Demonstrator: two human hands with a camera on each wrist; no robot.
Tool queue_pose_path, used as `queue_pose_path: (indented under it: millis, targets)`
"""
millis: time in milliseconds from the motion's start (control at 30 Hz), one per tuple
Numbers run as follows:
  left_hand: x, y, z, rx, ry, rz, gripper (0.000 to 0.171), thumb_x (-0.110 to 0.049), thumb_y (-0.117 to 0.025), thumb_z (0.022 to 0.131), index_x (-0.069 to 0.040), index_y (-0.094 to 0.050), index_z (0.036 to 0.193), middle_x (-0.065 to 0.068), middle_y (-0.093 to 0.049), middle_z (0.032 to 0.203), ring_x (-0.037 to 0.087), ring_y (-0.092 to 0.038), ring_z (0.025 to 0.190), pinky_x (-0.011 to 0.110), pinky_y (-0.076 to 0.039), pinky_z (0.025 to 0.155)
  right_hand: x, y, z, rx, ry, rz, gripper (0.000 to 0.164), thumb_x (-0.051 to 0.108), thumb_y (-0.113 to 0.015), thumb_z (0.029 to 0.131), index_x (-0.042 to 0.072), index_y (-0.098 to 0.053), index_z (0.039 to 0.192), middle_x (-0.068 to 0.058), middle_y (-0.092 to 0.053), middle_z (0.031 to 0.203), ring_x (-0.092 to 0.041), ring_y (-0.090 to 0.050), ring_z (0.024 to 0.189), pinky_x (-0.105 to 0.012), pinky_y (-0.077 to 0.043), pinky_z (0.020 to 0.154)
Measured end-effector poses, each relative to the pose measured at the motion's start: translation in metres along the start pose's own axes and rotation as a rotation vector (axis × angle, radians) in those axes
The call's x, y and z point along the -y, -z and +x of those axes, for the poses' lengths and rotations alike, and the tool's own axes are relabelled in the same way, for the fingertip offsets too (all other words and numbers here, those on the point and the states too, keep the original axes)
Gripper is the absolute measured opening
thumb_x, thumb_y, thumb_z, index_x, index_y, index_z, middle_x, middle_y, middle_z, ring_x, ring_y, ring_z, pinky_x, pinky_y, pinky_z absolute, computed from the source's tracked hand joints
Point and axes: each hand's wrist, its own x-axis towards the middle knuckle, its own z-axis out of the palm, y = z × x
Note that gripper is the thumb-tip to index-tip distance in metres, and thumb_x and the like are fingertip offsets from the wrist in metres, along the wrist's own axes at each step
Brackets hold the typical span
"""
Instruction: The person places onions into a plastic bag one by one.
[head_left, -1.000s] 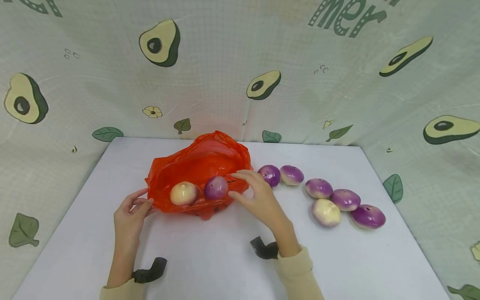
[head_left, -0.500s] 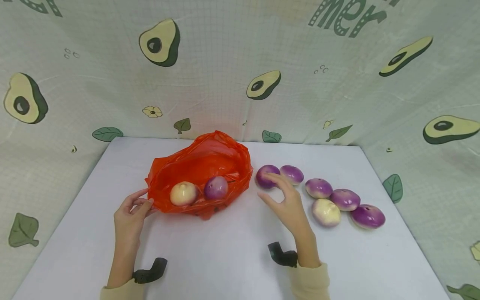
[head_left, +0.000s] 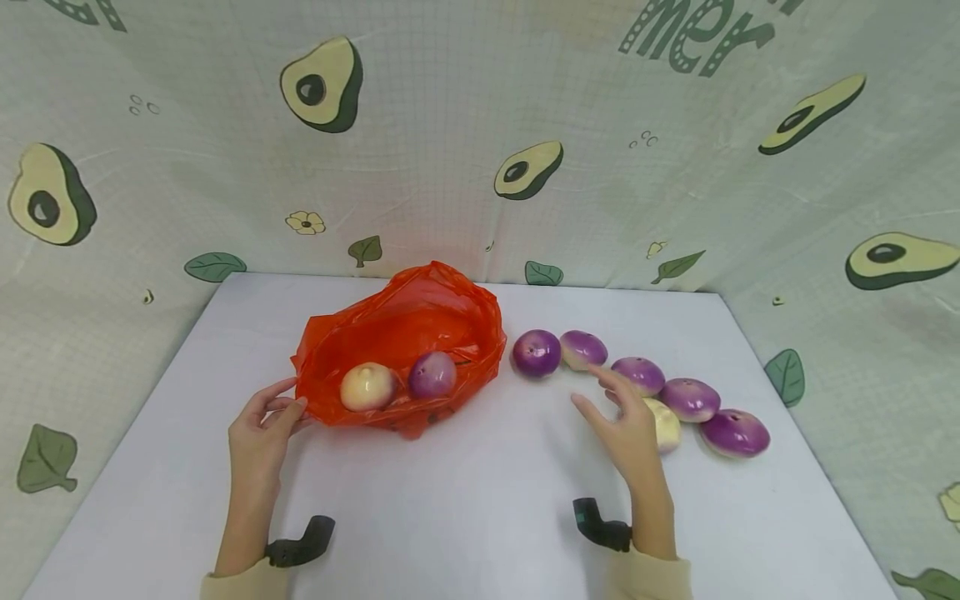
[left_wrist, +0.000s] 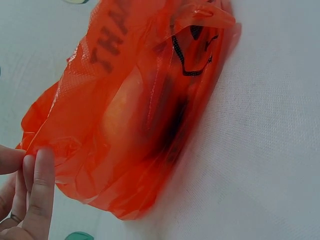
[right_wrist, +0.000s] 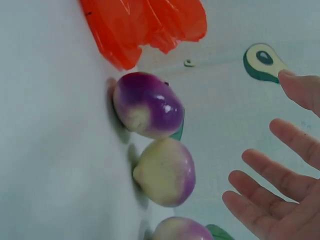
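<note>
An orange-red plastic bag [head_left: 405,325] lies with its mouth toward me. Inside it rest a whitish turnip [head_left: 367,387] and a purple turnip [head_left: 432,375]. My left hand [head_left: 266,421] pinches the bag's left edge between thumb and fingers; the left wrist view shows the fingertips [left_wrist: 44,157] on the thin plastic. To the right, my right hand [head_left: 622,425] is held over the table with spread fingers and nothing in them. It partly covers a pale turnip [head_left: 666,423]. A purple turnip [right_wrist: 147,105] and a purple-and-white one [right_wrist: 167,172] show beyond it in the right wrist view.
Several turnips form a loose row on the right of the white table [head_left: 450,517], from a purple one [head_left: 537,353] beside the bag to another purple one [head_left: 735,433] at the far right. A cloth printed with avocados [head_left: 322,83] hangs behind the table.
My right hand has moved from the bag's right side out to the right, past the nearest purple turnip toward the pale one. The left hand and the bag have stayed put.
</note>
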Motion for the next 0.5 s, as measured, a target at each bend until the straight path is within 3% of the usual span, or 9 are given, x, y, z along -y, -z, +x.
queue_pose_path:
  millis: [233, 333, 433, 500]
  targets:
    - [-0.010, 0.000, -0.006, 0.011, 0.010, 0.041, 0.050, -0.048, -0.068, 0.079, -0.028, -0.058, 0.123, 0.004, -0.056, 0.103, 0.009, -0.067, 0.082, 0.011, -0.051, 0.071, -0.016, 0.015, -0.004, -0.090, -0.097, -0.061, 0.045, 0.022, -0.072, 0.082, 0.010, -0.058, 0.123, -0.004, -0.058, 0.126, -0.014, -0.051, 0.120, -0.007, -0.036, 0.098]
    - [-0.021, 0.000, -0.013, 0.024, 0.015, 0.075, 0.050, -0.047, -0.065, 0.081, -0.028, -0.057, 0.126, 0.001, -0.056, 0.102, 0.006, -0.067, 0.083, 0.010, -0.051, 0.073, -0.022, 0.020, -0.005, -0.130, -0.143, -0.083, 0.045, 0.023, -0.072, 0.082, 0.011, -0.058, 0.123, -0.001, -0.059, 0.124, -0.008, -0.050, 0.117, -0.013, -0.039, 0.099]
    - [-0.024, 0.000, -0.015, 0.026, 0.010, 0.081, 0.049, -0.047, -0.065, 0.082, -0.027, -0.056, 0.126, 0.001, -0.057, 0.102, 0.006, -0.067, 0.084, 0.010, -0.051, 0.073, -0.025, 0.027, -0.009, -0.154, -0.190, -0.086, 0.045, 0.025, -0.071, 0.083, 0.011, -0.057, 0.124, -0.003, -0.056, 0.126, -0.013, -0.048, 0.118, -0.030, -0.040, 0.102]
    - [-0.021, 0.000, -0.014, 0.017, 0.013, 0.067, 0.050, -0.048, -0.066, 0.081, -0.028, -0.057, 0.125, 0.001, -0.057, 0.101, 0.006, -0.067, 0.084, 0.010, -0.051, 0.072, -0.026, 0.031, -0.011, -0.172, -0.211, -0.087, 0.046, 0.025, -0.071, 0.083, 0.012, -0.057, 0.124, -0.005, -0.055, 0.128, -0.018, -0.048, 0.119, -0.035, -0.038, 0.102]
